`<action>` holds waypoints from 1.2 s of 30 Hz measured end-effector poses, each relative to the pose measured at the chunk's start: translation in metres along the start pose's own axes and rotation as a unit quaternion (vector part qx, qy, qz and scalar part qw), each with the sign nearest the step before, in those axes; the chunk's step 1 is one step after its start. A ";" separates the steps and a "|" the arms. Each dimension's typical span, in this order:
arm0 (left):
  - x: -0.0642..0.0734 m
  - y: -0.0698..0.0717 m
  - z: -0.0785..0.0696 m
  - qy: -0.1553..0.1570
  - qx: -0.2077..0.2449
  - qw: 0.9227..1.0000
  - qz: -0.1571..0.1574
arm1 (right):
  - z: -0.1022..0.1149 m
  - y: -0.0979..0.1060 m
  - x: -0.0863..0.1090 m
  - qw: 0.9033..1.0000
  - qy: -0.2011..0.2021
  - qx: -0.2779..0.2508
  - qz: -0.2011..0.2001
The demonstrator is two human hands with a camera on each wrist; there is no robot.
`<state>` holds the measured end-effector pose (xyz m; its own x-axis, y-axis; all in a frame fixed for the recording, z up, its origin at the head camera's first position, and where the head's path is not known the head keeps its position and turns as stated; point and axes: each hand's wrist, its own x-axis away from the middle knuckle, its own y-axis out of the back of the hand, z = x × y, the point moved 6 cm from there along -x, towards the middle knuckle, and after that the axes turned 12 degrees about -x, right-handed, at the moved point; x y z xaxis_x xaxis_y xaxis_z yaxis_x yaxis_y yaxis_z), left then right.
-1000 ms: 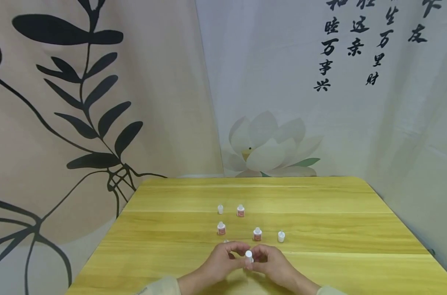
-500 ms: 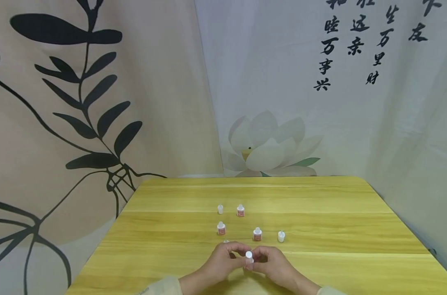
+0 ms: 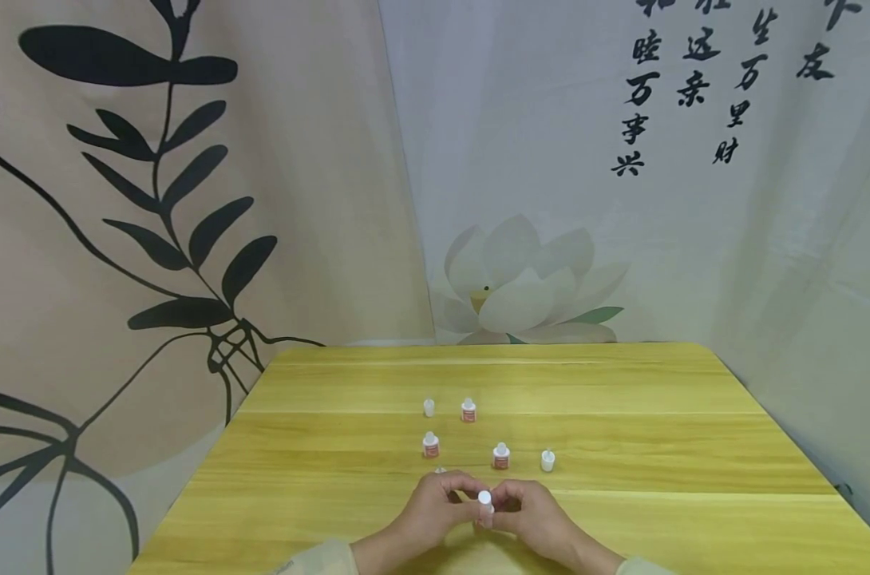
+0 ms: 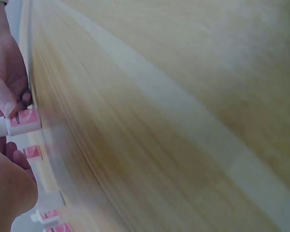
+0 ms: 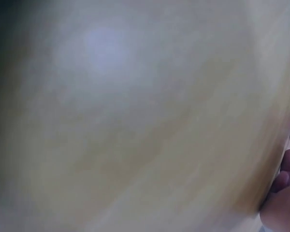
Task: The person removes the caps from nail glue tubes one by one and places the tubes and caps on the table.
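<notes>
Between my two hands, low in the middle of the head view, is a small bottle (image 3: 485, 511) with a white cap (image 3: 484, 497) on top. The left wrist view shows its pink label (image 4: 25, 117). My left hand (image 3: 431, 509) pinches it from the left with thumb and forefinger. From the right, my right hand (image 3: 535, 515) pinches it as well, its thumb lying against the label in the left wrist view. The right wrist view has only part of the right hand (image 5: 282, 205) at its edge.
Beyond the hands on the wooden table (image 3: 320, 447) stand three similar bottles, a back one (image 3: 468, 411), a left one (image 3: 431, 446) and a right one (image 3: 501, 457). Small white pieces stand at left (image 3: 429, 408) and right (image 3: 547, 461). Another white tip (image 3: 440, 469) shows behind the left hand.
The bottle's cap has tipped slightly toward the camera over the last second. Both hands keep nearly the same place, and the things on the table have not moved.
</notes>
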<state>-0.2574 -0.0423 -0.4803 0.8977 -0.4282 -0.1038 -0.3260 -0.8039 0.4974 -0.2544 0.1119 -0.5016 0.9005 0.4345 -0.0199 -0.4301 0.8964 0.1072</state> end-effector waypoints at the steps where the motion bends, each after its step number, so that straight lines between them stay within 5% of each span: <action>1: 0.000 0.000 0.000 0.004 0.001 1.000 0.000 | 0.000 0.000 0.000 1.000 0.001 0.001 0.000; 7: 0.002 0.002 -0.002 0.015 0.015 1.000 0.004 | -0.001 0.000 0.000 1.000 0.001 -0.007 0.005; 19: 0.001 0.001 0.001 -0.017 0.005 1.000 -0.011 | 0.000 0.000 0.001 1.000 -0.001 0.010 -0.001; 36: 0.002 0.001 0.000 0.001 0.001 1.000 -0.011 | -0.001 0.000 0.000 1.000 0.002 -0.002 0.001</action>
<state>-0.2558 -0.0439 -0.4797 0.9054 -0.4093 -0.1126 -0.3067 -0.8140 0.4933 -0.2542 0.1120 -0.5023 0.8993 0.4368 -0.0236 -0.4324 0.8957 0.1034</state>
